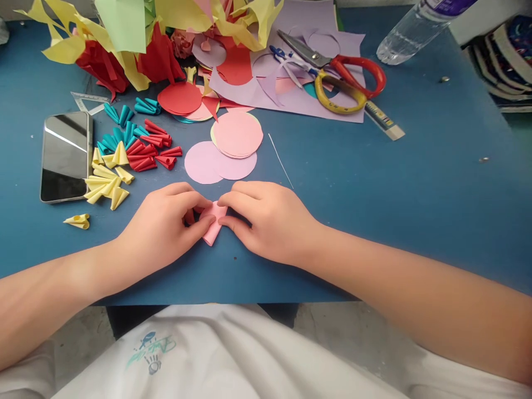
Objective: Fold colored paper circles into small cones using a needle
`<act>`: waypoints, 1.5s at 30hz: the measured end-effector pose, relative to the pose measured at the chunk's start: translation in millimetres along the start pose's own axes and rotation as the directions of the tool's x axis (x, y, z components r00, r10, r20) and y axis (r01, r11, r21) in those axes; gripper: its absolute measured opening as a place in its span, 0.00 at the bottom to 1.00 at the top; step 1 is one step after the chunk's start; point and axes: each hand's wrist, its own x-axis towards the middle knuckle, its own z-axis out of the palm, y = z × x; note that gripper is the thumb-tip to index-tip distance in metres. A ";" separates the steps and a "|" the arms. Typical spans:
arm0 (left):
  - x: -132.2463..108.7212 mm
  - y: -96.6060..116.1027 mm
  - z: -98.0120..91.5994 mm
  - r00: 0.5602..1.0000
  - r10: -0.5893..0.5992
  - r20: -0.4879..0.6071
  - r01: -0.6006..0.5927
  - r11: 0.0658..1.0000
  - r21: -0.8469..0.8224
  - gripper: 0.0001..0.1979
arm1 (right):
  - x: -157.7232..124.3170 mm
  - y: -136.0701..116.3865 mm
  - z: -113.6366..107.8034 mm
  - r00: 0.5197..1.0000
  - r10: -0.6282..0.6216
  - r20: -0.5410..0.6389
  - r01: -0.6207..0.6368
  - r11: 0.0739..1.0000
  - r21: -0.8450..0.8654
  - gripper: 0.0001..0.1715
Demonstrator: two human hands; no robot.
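Note:
A folded piece of pink paper [215, 226] is pinched between both hands near the table's front edge. My left hand [160, 221] is closed on its left side, thumb across the front. From the right, my right hand [268, 219] grips the other side with thumb and fingertips. Just beyond the hands lie pink paper circles [238, 133] overlapping lilac paper circles [204, 162]. To the left are piles of small folded paper cones: yellow cones [106, 185], red cones [149, 149] and teal cones [120, 133]. One yellow cone [77, 221] sits apart from them.
A phone [66, 158] lies at the left. Scissors [332, 69] with red and yellow handles rest on lilac paper scraps [245, 94]. Crumpled yellow and red paper [162, 50] fills the back left. A water bottle [409, 36] is at the back right. A thin white stick [281, 160] lies mid-table.

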 end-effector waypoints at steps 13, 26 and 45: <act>2.7 -0.1 -3.9 0.996 0.087 0.002 -0.087 0.994 0.062 0.14 | 4.1 -19.4 -14.4 0.985 -0.037 0.169 0.071 0.977 -0.200 0.28; 2.7 -6.6 -5.3 0.997 0.077 0.008 -0.076 0.996 -0.044 0.13 | -6.1 -6.9 -1.9 0.958 -0.285 0.034 0.281 0.908 -0.310 0.24; 8.8 -17.5 -8.6 0.979 0.181 -0.089 -0.196 0.958 -0.207 0.17 | -2.3 -8.3 2.4 0.886 0.111 -0.450 0.048 0.943 0.328 0.07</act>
